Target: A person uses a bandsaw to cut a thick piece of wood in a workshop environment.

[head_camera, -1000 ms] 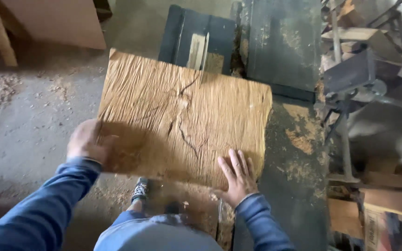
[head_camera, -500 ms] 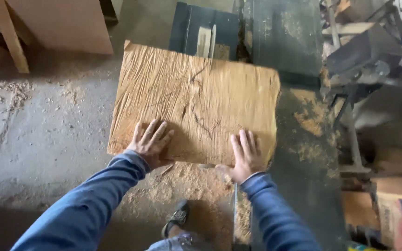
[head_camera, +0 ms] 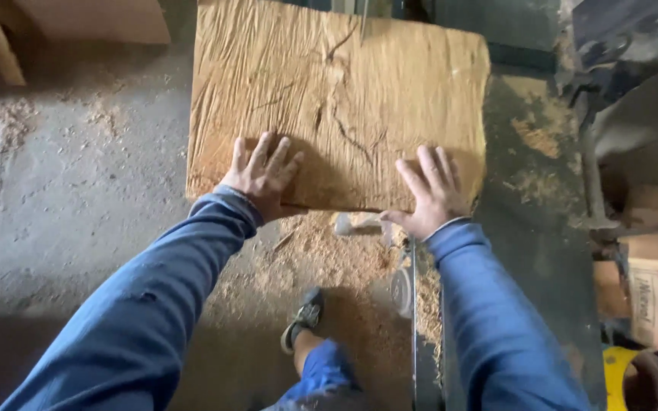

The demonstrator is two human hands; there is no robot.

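Pressing down flat, both hands lie on a big wooden board (head_camera: 340,99) with rough, wavy grain and a few dark cracks. The left hand (head_camera: 260,176) has its fingers spread wide and sits on the board's near edge, close to the near left corner. The right hand (head_camera: 432,194) is spread open too, palm down, and rests on the near edge closer to the near right corner, with its thumb hanging just off the wood. Neither hand pinches or grips anything; they only push flat on top. Hands set wide apart like this, one near each near corner, likely keep the board steady and straight so it does not turn. The board rests on a dark green machine table (head_camera: 542,228) and reaches out past the table's left edge, so its left part hangs over the grey floor (head_camera: 62,190). That may be why the left hand holds it there, to stop it from tipping. The board's far edge goes toward the top of the view, where a thin metal part (head_camera: 363,9) stands; I cannot tell just what it is. Sawdust (head_camera: 321,255) lies in a heap just under the board's near edge, between the two blue sleeves (head_camera: 481,304). A dark shoe (head_camera: 302,323) stands on the floor below.
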